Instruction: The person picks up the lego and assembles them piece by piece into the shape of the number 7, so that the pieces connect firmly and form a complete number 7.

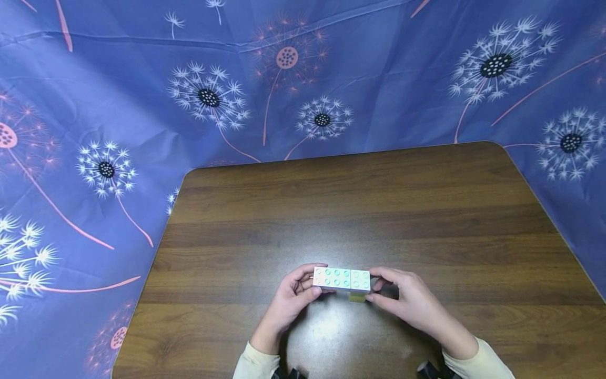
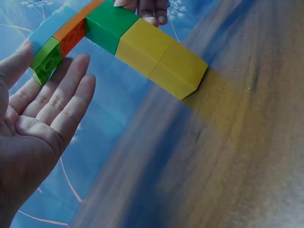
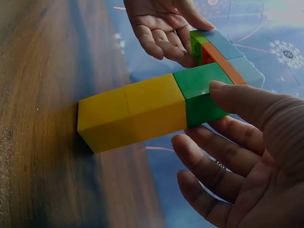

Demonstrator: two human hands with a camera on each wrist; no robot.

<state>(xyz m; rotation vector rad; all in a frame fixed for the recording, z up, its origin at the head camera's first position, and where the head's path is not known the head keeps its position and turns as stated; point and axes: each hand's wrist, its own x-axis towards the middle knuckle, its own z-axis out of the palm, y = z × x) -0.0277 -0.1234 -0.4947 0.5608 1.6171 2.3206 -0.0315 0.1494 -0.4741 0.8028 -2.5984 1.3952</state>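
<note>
A toy-brick build (image 1: 336, 278) stands between both hands above the brown table. Two yellow bricks (image 3: 149, 107) form its lower column, with a green brick (image 3: 203, 97) over them. Across the top run an orange brick (image 2: 72, 37) and light blue bricks (image 2: 51, 24), their studs facing up. Beneath the left end hangs a lime green brick (image 2: 46, 61). My left hand (image 1: 290, 302) pinches this left end, its thumb on the near side. My right hand (image 1: 416, 301) grips the green brick between thumb and fingers. Whether the lowest yellow brick touches the table, I cannot tell.
The wood-grain table (image 1: 360, 210) has rounded far corners. Behind it and at its sides hangs a blue cloth (image 1: 142, 63) with a dandelion print. Black gear (image 1: 428, 369) shows near the right sleeve at the lower edge of the head view.
</note>
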